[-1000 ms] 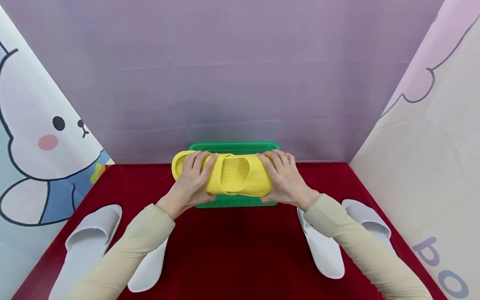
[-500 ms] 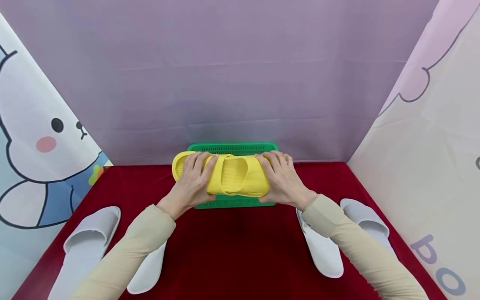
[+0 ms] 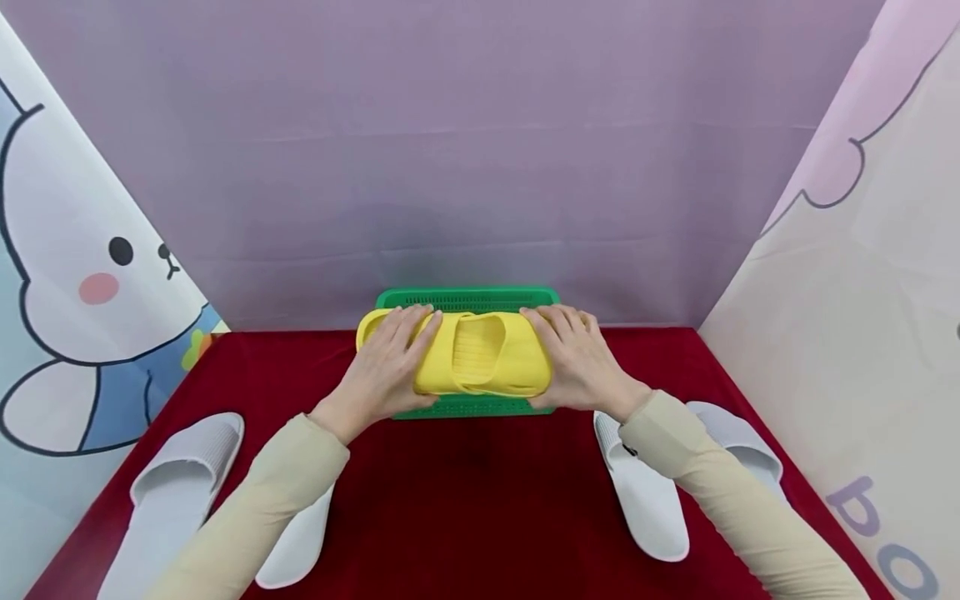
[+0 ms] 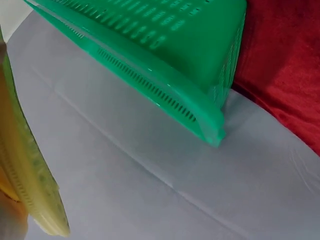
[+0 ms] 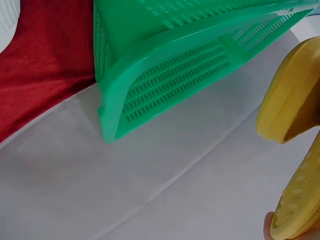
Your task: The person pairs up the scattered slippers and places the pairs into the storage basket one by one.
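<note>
A: Holding the yellow slippers [image 3: 480, 354] from both ends: left hand [image 3: 386, 362] wraps 1 end, right hand [image 3: 577, 362] the other, each grip curled round them.

B: Where are they?

A: Just over the green basket [image 3: 468, 298], at the middle of the worktop's [image 3: 465, 492] far edge.

B: Anything else?

A: 2 white slippers [image 3: 176, 487] near the left edge, 2 more [image 3: 648, 500] near the right, partly under the sleeves.
</note>
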A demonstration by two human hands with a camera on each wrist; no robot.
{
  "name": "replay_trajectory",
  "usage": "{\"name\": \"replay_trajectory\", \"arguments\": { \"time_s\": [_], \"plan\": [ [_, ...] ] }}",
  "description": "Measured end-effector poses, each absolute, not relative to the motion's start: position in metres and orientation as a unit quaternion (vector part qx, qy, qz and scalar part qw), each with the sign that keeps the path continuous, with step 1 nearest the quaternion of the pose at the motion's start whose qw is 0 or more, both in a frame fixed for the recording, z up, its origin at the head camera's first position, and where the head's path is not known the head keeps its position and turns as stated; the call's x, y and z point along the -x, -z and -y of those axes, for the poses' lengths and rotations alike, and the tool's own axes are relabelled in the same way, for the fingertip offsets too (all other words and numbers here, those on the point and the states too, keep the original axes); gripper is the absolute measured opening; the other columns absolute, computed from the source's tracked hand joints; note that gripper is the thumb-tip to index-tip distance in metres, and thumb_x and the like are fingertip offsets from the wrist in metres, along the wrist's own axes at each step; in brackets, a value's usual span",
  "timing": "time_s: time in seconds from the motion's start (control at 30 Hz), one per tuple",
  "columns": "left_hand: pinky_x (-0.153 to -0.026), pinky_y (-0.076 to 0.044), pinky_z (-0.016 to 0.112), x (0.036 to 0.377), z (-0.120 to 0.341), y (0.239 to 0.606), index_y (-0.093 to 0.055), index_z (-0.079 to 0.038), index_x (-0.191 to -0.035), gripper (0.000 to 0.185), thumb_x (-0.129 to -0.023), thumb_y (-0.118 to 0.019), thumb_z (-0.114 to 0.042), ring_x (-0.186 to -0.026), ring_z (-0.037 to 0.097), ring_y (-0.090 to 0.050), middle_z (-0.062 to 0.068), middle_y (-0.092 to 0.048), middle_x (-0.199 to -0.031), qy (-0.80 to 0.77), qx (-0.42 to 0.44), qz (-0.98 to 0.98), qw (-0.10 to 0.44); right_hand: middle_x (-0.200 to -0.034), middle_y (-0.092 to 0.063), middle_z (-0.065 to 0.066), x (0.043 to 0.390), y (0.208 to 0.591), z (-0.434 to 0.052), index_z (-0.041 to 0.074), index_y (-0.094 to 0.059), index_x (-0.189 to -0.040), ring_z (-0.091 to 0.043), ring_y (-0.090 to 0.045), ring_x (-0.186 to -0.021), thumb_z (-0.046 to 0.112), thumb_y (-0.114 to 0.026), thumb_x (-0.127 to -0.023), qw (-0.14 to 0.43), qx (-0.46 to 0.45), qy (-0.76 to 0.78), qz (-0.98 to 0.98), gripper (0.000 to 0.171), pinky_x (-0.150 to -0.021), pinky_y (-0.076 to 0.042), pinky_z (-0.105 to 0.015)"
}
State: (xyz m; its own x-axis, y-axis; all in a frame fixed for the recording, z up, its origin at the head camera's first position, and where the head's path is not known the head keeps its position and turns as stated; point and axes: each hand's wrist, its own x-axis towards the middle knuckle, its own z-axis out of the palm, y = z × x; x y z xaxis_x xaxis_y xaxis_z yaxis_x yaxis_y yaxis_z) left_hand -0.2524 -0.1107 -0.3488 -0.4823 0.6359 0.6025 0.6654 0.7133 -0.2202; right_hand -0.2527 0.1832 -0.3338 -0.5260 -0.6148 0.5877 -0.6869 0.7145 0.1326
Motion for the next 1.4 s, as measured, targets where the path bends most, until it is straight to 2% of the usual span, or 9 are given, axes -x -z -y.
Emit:
{"name": "replay_trajectory", "arguments": {
  "time_s": [0.17,0.3,0.43,0.53,0.67,0.73,0.9,0.97,1.4],
  "plan": [
    [-0.111,-0.026,0.041,0.241,0.116,0.354,-0.039,0.002,-0.135,0.098,-0.057,-0.085,-0.037,-0.133,0.031,-0.032,0.018,-0.034,-0.143,0.037,0.384,0.856,0.346,-0.123,-0.046,-0.012,0.254,0.334,-0.191,0.008,-0.033,-0.137,-0.03,-0.041,-0.115,0.05,-0.078,-0.048,0.277,-0.358,-0.081,0.888,0.108,-0.087,-0.038,-0.051],
    [-0.105,-0.035,0.04,0.232,0.122,0.359,-0.048,0.003,-0.129,0.079,-0.063,-0.082,-0.025,-0.13,0.031,-0.037,0.018,-0.04,-0.139,0.069,0.37,0.849,0.371,-0.124,-0.046,-0.012,0.255,0.334,-0.199,0.008,-0.032,-0.137,-0.03,-0.04,-0.115,0.049,-0.079,-0.047,0.271,-0.342,-0.086,0.896,0.11,-0.088,-0.037,-0.052],
    [-0.086,-0.05,0.04,0.225,0.133,0.365,-0.051,0.003,-0.126,0.069,-0.066,-0.08,-0.017,-0.123,0.03,-0.046,0.017,-0.045,-0.136,0.146,0.32,0.861,0.368,-0.125,-0.045,-0.013,0.254,0.335,-0.208,0.007,-0.033,-0.136,-0.031,-0.04,-0.115,0.049,-0.079,-0.046,0.273,-0.329,-0.079,0.9,0.109,-0.088,-0.037,-0.052],
    [-0.062,-0.053,0.034,0.225,0.144,0.374,-0.052,0.001,-0.127,0.062,-0.071,-0.076,-0.011,-0.112,0.029,-0.055,0.014,-0.048,-0.134,0.227,0.27,0.871,0.341,-0.124,-0.046,-0.014,0.253,0.337,-0.215,0.007,-0.035,-0.135,-0.032,-0.041,-0.114,0.05,-0.078,-0.047,0.274,-0.322,-0.077,0.903,0.107,-0.087,-0.037,-0.052],
    [-0.062,-0.05,0.035,0.233,0.158,0.387,-0.049,-0.003,-0.131,0.056,-0.079,-0.068,-0.01,-0.109,0.028,-0.056,0.012,-0.049,-0.135,0.313,0.201,0.887,0.272,-0.123,-0.046,-0.014,0.252,0.34,-0.222,0.007,-0.036,-0.134,-0.032,-0.042,-0.113,0.051,-0.077,-0.048,0.28,-0.318,-0.075,0.903,0.105,-0.086,-0.037,-0.053],
    [-0.063,-0.049,0.037,0.239,0.164,0.393,-0.046,-0.003,-0.133,0.055,-0.083,-0.065,-0.011,-0.094,0.029,-0.058,0.013,-0.047,-0.137,0.341,0.17,0.897,0.223,-0.123,-0.047,-0.014,0.253,0.341,-0.224,0.007,-0.036,-0.134,-0.033,-0.042,-0.113,0.051,-0.077,-0.048,0.283,-0.318,-0.073,0.902,0.105,-0.086,-0.038,-0.053],
    [-0.082,-0.048,0.043,0.254,0.175,0.411,-0.03,-0.003,-0.142,0.063,-0.089,-0.058,-0.022,-0.108,0.033,-0.052,0.017,-0.036,-0.143,0.406,0.099,0.905,0.078,-0.122,-0.047,-0.014,0.254,0.342,-0.227,0.007,-0.036,-0.134,-0.033,-0.042,-0.112,0.051,-0.076,-0.049,0.284,-0.318,-0.071,0.902,0.104,-0.085,-0.038,-0.054],
    [-0.094,-0.043,0.048,0.259,0.177,0.418,-0.023,-0.003,-0.144,0.068,-0.09,-0.057,-0.025,-0.128,0.034,-0.038,0.019,-0.033,-0.144,0.434,0.078,0.897,0.041,-0.122,-0.047,-0.014,0.255,0.341,-0.228,0.007,-0.036,-0.134,-0.033,-0.043,-0.111,0.051,-0.076,-0.049,0.284,-0.318,-0.069,0.902,0.104,-0.084,-0.038,-0.054],
    [-0.094,-0.044,0.044,0.281,0.177,0.437,-0.012,-0.004,-0.147,0.073,-0.09,-0.054,-0.023,-0.122,0.033,-0.045,0.022,-0.036,-0.141,0.501,0.033,0.865,-0.003,-0.124,-0.046,-0.012,0.267,0.338,-0.226,0.009,-0.032,-0.137,-0.03,-0.042,-0.113,0.051,-0.076,-0.052,0.26,-0.317,-0.068,0.91,0.104,-0.086,-0.037,-0.052]
  ]
}}
